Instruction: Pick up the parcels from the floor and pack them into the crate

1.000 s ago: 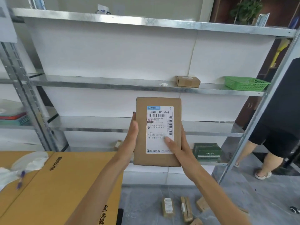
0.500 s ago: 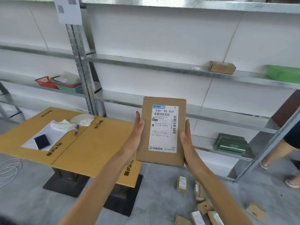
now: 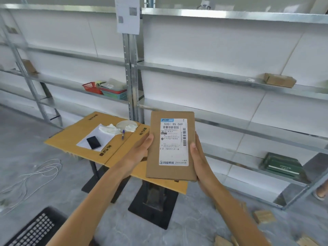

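I hold a flat brown cardboard parcel (image 3: pixel 171 146) with a white shipping label upright in front of me. My left hand (image 3: pixel 140 151) grips its left edge and my right hand (image 3: pixel 199 157) grips its right edge, thumbs on the front. A black slatted plastic crate (image 3: pixel 35 228) sits on the floor at the bottom left, well below and left of the parcel. Several small brown parcels (image 3: pixel 262 216) lie on the grey floor at the bottom right.
A low table topped with yellow cardboard (image 3: pixel 74 139) carries paper, a phone (image 3: pixel 93 142), tissues and a pen. Metal shelving (image 3: pixel 213 75) runs along the wall with baskets (image 3: pixel 113 90), a brown box (image 3: pixel 279 79) and a green box (image 3: pixel 282 166). White cable (image 3: pixel 35 174) lies on the floor at left.
My view has swung left and down: the table now shows whole and the crate has come into sight at bottom left. The parcel stays in both hands, slightly lower.
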{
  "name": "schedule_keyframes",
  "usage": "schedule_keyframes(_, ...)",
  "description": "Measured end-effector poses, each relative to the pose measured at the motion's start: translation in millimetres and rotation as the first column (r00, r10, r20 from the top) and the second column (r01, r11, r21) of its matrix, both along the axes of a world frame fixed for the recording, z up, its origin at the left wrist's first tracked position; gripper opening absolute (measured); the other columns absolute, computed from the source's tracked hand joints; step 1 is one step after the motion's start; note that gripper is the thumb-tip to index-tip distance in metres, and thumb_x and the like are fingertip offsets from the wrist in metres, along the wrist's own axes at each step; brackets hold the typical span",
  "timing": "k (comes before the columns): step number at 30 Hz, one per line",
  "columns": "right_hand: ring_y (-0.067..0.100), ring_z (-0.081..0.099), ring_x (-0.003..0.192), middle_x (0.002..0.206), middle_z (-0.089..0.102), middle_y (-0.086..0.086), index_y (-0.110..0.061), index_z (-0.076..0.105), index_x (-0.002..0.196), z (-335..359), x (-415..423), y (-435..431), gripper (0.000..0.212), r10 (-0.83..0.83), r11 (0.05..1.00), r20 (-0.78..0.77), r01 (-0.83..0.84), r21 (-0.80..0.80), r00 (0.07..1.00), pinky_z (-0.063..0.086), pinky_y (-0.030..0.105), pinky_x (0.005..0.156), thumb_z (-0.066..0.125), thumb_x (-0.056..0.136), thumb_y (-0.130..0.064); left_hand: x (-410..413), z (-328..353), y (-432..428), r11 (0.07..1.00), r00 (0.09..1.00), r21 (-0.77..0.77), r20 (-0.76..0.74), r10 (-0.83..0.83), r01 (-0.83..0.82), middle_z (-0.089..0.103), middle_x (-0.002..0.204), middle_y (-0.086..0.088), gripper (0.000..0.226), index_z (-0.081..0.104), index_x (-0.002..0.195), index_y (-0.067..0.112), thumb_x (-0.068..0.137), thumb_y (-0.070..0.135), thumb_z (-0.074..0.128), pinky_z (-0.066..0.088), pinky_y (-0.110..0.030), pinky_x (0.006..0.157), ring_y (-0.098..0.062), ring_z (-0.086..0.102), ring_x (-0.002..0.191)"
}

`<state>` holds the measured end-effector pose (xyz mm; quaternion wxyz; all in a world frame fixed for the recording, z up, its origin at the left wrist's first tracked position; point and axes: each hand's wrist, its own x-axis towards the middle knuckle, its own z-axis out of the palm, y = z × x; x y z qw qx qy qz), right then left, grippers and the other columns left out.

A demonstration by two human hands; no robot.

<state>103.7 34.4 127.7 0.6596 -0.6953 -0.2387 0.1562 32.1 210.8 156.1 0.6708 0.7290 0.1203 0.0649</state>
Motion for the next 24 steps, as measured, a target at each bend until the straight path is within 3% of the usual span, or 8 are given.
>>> schedule_keyframes(4, 0.015, 0.058, 0.117, 0.131, 0.057, -0.012, -0.059, 0.024, 0.138, -8, -35, 63, 0.056, -0.052, 0.996, -0.121, 0.06, 0.066, 0.991, 0.046, 0.051, 0.1, 0.038, 0.084, -0.068, -50, -6, 53, 1.0, 1.0, 0.011, 0.015, -0.011, 0.011, 0.058, 0.12, 0.026, 0.036, 0.032, 0.13, 0.056, 0.094, 0.049, 0.034, 0.049, -0.024, 0.082, 0.003, 0.057, 0.109)
schedule_keyframes(6, 0.013, 0.056, 0.118, 0.133, 0.055, -0.013, -0.058, 0.024, 0.138, -9, -51, 88, 0.058, -0.06, 0.996, -0.122, 0.068, 0.059, 0.991, 0.046, 0.049, 0.1, 0.038, 0.083, -0.067, -68, -10, 74, 1.0, 1.0, 0.015, 0.008, -0.021, 0.021, 0.057, 0.123, 0.026, 0.034, 0.028, 0.127, 0.061, 0.096, 0.047, 0.033, 0.049, -0.025, 0.085, 0.005, 0.057, 0.108)
schedule_keyframes(9, 0.013, 0.057, 0.116, 0.133, 0.054, -0.012, -0.055, 0.021, 0.141, -15, -69, 119, 0.055, -0.058, 0.995, -0.147, 0.069, 0.075, 0.987, 0.05, 0.046, 0.095, 0.036, 0.088, -0.061, -86, -14, 101, 1.0, 1.0, -0.019, -0.008, 0.011, -0.011, 0.06, 0.111, 0.029, 0.027, 0.032, 0.114, 0.064, 0.097, 0.043, 0.034, 0.049, -0.015, 0.071, 0.012, 0.061, 0.094)
schedule_keyframes(15, 0.011, 0.059, 0.113, 0.131, 0.056, -0.014, -0.054, 0.022, 0.141, -32, -75, 173, 0.062, -0.006, 0.996, -0.194, 0.023, 0.085, 0.981, 0.052, 0.047, 0.093, 0.038, 0.083, -0.063, -95, -25, 154, 0.997, 0.997, -0.019, 0.012, 0.081, -0.081, 0.065, 0.109, 0.015, 0.035, 0.039, 0.131, 0.037, 0.096, 0.032, 0.042, 0.053, -0.015, 0.066, 0.004, 0.065, 0.091)
schedule_keyframes(24, 0.011, 0.064, 0.106, 0.12, 0.062, -0.016, -0.051, 0.029, 0.137, -52, -25, 266, 0.046, 0.015, 0.993, -0.239, 0.014, 0.119, 0.971, 0.054, 0.045, 0.09, 0.036, 0.092, -0.053, -44, -35, 243, 0.987, 0.986, 0.021, -0.043, 0.162, -0.161, 0.067, 0.109, 0.009, 0.038, 0.049, 0.132, 0.026, 0.093, 0.03, 0.051, 0.052, -0.011, 0.062, 0.002, 0.067, 0.086)
